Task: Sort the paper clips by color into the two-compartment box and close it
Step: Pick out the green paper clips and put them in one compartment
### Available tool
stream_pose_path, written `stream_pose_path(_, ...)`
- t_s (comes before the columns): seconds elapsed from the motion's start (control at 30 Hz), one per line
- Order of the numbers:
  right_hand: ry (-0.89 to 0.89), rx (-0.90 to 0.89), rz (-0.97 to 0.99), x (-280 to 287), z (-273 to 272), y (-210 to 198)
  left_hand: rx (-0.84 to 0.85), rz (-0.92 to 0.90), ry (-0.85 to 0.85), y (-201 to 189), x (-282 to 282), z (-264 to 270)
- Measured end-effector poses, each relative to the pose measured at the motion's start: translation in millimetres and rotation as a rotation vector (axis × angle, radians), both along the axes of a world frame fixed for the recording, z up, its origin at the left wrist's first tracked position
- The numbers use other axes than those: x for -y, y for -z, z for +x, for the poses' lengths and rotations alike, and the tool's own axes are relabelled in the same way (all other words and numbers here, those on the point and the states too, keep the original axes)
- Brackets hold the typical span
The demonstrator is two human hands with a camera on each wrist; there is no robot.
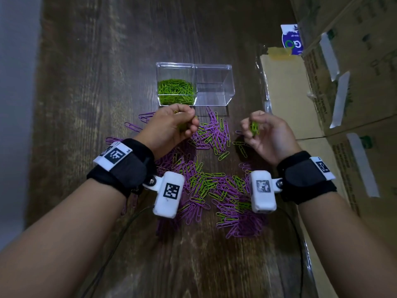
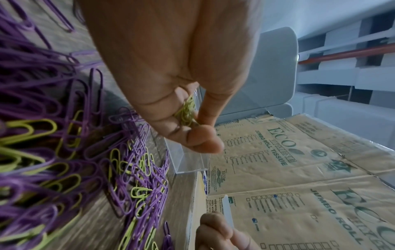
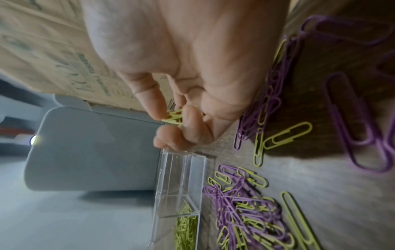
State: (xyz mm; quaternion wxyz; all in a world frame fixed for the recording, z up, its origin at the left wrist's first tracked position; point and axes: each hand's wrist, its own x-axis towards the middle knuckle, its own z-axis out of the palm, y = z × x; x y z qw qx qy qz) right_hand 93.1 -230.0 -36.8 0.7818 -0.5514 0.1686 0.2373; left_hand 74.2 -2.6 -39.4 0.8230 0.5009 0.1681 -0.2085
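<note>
bare forearms [image 1: 64, 244] | curled fingers [image 1: 189, 125] pinch wiry green clips [image 1: 255, 127]

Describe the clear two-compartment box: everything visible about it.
The clear box looks like hard transparent plastic, rectangular, split by a thin middle wall into two compartments. It stands upright and open on the dark wooden table, just beyond the loose mixed pile of clips. In the head view its left compartment holds a heap of green paper clips; its right compartment looks empty. No lid shows on it. Neither hand touches it.
</note>
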Motion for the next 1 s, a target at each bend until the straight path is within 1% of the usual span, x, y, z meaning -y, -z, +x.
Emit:
stream_pose_path(0.07,0.037,-0.031,0.082,2,0,-1,0.006,-0.002,0.005,-1,-1,1)
stream_pose_path(0.13,0.020,-0.042,0.073,1,2,-2,-0.005,0.000,0.013,-2,-1,1)
stream_pose_path(0.2,-0.045,-0.019,-0.024,-2,4,-2,-0.036,0.025,0.024,-2,0,3)
stream_pose_path(0.23,-0.074,0.004,-0.104,-5,4,-1,-0.046,0.056,0.033,-1,1,3)
stream_pose_path(0.27,-0.108,0.044,-0.212,-9,5,0,-0.035,0.127,0.049,0,3,4)
stream_pose_path(0.3,-0.155,0.106,-0.359,-14,6,1,0.020,0.273,0.086,3,4,5)
stream_pose_path(0.37,-0.275,0.294,-0.691,-25,5,4,0.241,0.747,0.225,6,9,4)
stream_pose_path(0.4,-0.325,0.390,-0.805,-31,5,7,0.362,0.975,0.298,8,12,2)
stream_pose_path(0.43,-0.371,0.465,-0.883,-35,4,9,0.432,1.148,0.366,9,15,0)
stream_pose_path(0.47,-0.420,0.517,-0.961,-39,3,11,0.467,1.268,0.424,10,18,-2)
stream_pose_path(0.5,-0.468,0.543,-1.038,-41,2,14,0.489,1.342,0.463,12,19,-4)
stream_pose_path(0.53,-0.503,0.542,-1.098,-41,1,16,0.505,1.380,0.477,14,20,-6)
stream_pose_path(0.6,-0.504,0.513,-1.141,-35,1,21,0.528,1.397,0.444,16,16,-7)
stream_pose_path(0.7,-0.440,0.476,-1.105,-18,0,27,0.493,1.394,0.437,14,1,-10)
stream_pose_path(0.87,-0.473,0.472,-1.135,9,-2,26,0.425,1.338,0.522,10,-20,-14)
stream_pose_path(0.93,-0.471,0.470,-1.145,12,-4,25,0.460,1.284,0.509,7,-15,-13)
stream_pose_path(1.0,-0.438,0.474,-1.139,7,-8,24,0.526,1.268,0.492,7,-3,-12)
